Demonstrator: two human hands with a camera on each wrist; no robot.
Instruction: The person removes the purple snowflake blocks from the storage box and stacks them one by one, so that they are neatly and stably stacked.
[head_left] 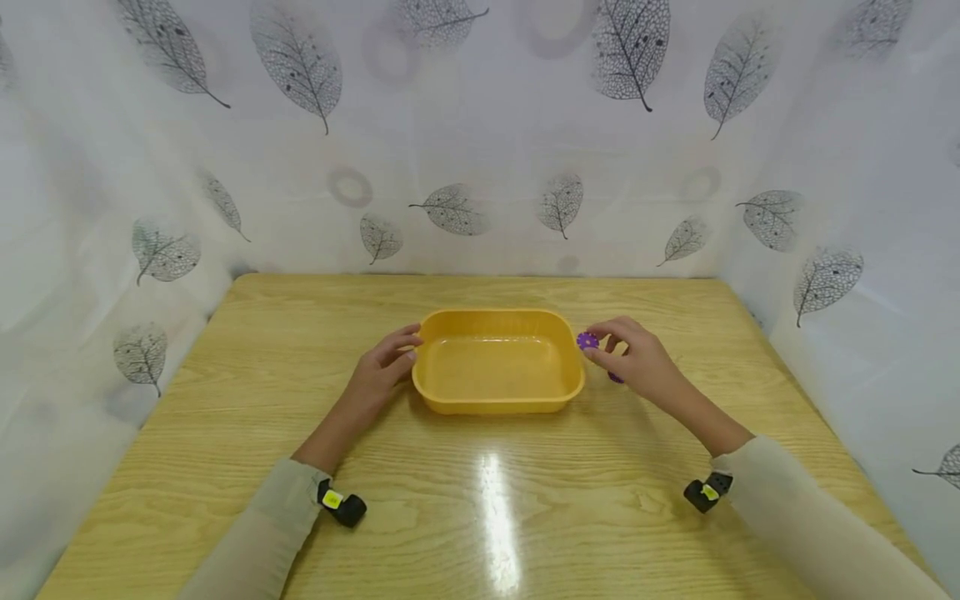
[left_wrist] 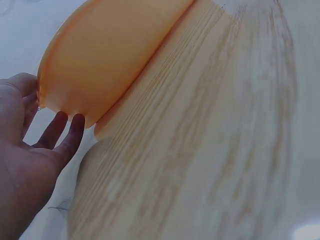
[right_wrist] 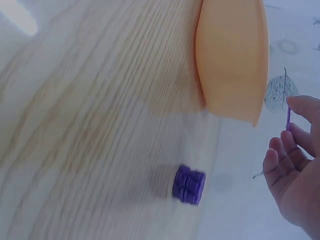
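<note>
A yellow rectangular plastic basin point(head_left: 498, 405) stands on the wooden table. At its left end, my left hand point(head_left: 381, 367) rests fingertips on the rim and side wall; the left wrist view shows two fingers point(left_wrist: 76, 125) straight against the wall. Off the basin's right end, my right hand point(head_left: 633, 357) pinches a thin purple notched disc point(head_left: 588, 341) between thumb and fingers, seen edge-on in the right wrist view. Below that hand, a short stack of purple discs point(right_wrist: 189, 185) is on the table, mostly hidden by the hand in the head view.
The wooden table point(head_left: 375, 533) ends at a leaf-patterned white curtain point(head_left: 495, 150) at the back and both sides. A bright reflection lies on the wood in front of the basin. Small dark devices with yellow marks point(head_left: 332, 499) are strapped to both wrists.
</note>
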